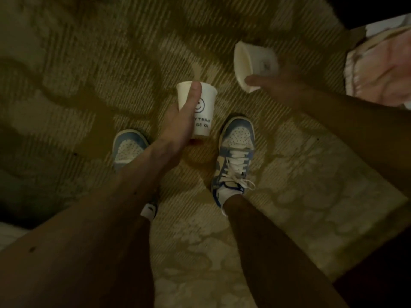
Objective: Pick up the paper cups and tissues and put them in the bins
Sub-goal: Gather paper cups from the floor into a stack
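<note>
From my remote seat, the nearest things in the head view were the person's bare forearms and shins, dim in the low light. Below them stood the right sneaker (235, 152), blue and white with loose white laces, which I took as my marker. The left sneaker (127, 147), a match, stood to the left of it, partly covered by the left forearm.

Just left of the right sneaker's toe and above the floor, the left hand (178, 127) held the smiley paper cup (204, 121). The cup was upright, rim away from the camera, with its printed smiling face and some lettering turned towards me. The thumb lay straight up the cup's front to the rim. The other fingers were wrapped round the far side, hidden.

Beyond the right sneaker's toe and a little to the right, the right hand (273, 83) gripped the second paper cup (246, 61). This cup was tipped on its side with its open mouth facing left. The thumb pressed on the lower rim; the rest of the fingers were blurred behind the cup wall, so I could not tell how they lay.

A striped, patterned carpet (89, 74) spread under everything. Far to the right of the sneaker, at the frame's edge, lay some pink and white fabric (382, 70).
</note>
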`<control>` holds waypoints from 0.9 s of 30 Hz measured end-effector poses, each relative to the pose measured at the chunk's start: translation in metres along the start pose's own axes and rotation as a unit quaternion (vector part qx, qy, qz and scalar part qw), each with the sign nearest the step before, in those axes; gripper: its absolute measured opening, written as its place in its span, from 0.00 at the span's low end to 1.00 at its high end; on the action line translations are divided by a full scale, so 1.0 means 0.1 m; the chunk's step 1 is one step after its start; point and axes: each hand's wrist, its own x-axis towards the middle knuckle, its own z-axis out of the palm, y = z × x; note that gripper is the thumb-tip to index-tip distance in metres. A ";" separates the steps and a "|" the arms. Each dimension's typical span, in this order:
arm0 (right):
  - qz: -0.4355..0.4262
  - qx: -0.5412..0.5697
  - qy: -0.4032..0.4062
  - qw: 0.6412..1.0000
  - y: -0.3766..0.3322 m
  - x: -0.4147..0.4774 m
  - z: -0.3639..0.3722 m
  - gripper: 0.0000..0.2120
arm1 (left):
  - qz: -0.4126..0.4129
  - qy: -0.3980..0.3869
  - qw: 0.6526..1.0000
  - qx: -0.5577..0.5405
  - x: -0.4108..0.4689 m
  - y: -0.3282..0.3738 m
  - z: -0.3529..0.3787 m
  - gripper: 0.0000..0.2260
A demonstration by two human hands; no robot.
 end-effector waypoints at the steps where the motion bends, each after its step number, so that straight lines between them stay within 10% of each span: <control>1: 0.004 0.035 -0.041 0.999 -0.10 -0.19 0.02 0.41 | -0.004 0.004 1.000 -0.007 -0.11 0.08 -0.06 0.28; 5: 0.057 0.126 -0.224 0.965 -0.66 -1.06 -0.01 0.25 | 0.036 0.013 0.997 -0.059 -0.80 0.52 -0.40 0.27; 15: 0.033 0.325 -0.404 0.854 -2.88 -3.73 -1.00 0.41 | 0.173 -0.073 0.969 -0.161 -3.91 2.19 -1.75 0.26; 21: -0.012 0.254 -0.442 0.860 -4.08 -5.36 -1.17 0.44 | 0.233 -0.081 0.954 -0.169 -5.70 2.66 -2.67 0.26; 27: -0.234 0.151 -0.293 0.915 -5.33 -6.92 -0.83 0.39 | 0.325 0.022 0.915 -0.239 -7.16 2.89 -3.91 0.28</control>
